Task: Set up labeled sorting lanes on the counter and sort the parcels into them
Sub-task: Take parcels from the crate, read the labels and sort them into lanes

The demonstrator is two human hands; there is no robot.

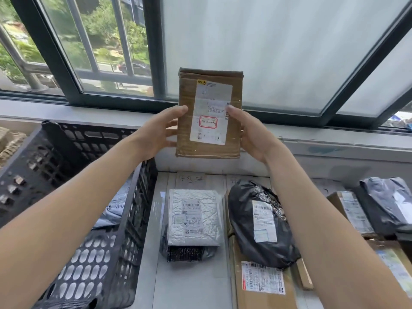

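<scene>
I hold a small brown cardboard parcel (209,112) upright in front of the window, its white shipping label with a red-framed mark facing me. My left hand (159,130) grips its left edge and my right hand (249,134) grips its right edge. Below on the counter (156,253) lie sorted parcels: a silver bubble mailer (194,217) on a black bag, a black poly bag (260,221) resting on a flat brown box (263,284), and at the right a brown box (350,210) and a dark grey bag (388,201). Handwritten lane labels (189,178) mark the counter's back edge.
A black perforated plastic crate (73,210) stands at the left, with a grey mailer (116,208) inside. Behind the counter run a window sill (89,112) and dark-framed windows. Another labelled brown parcel (394,262) lies at the far right edge.
</scene>
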